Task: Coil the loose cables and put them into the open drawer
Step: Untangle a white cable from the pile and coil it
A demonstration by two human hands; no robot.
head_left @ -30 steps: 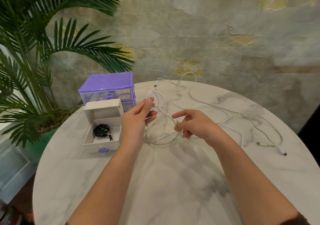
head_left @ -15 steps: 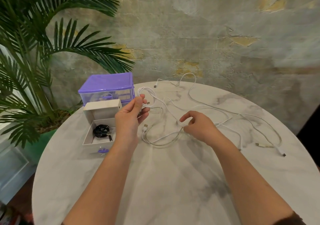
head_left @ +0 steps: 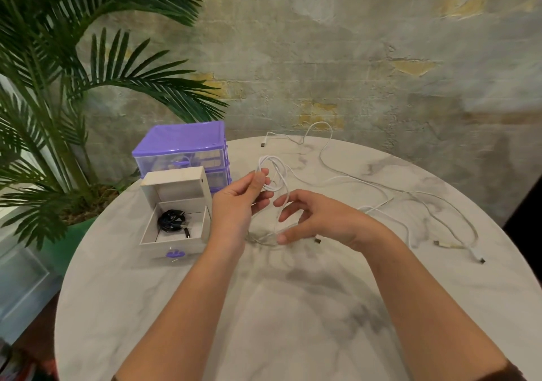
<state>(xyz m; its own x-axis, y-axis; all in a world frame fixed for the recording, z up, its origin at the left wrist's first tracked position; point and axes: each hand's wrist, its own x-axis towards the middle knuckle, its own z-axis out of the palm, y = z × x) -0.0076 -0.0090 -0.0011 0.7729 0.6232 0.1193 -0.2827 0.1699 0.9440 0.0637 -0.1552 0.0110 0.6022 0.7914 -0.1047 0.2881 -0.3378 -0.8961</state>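
My left hand (head_left: 237, 204) pinches several loops of a white cable (head_left: 274, 175) between thumb and fingertips, just right of the open white drawer (head_left: 202, 193). Close beside it, my right hand (head_left: 319, 219) has its fingers half curled around a blurred strand of the same cable, which hangs down to the table. The cable's loose length (head_left: 381, 188) trails right across the marble. A coiled black cable (head_left: 171, 222) lies inside the drawer.
The purple drawer unit (head_left: 181, 152) stands behind the open drawer. More white cable with plugs (head_left: 443, 244) sprawls at the table's right and back (head_left: 263, 144). A palm plant (head_left: 58, 116) stands left of the round marble table (head_left: 293, 307).
My right hand came up off the table and back toward the left hand with a strand of cable. The left hand shifted slightly right, and the loops in its grip have grown.
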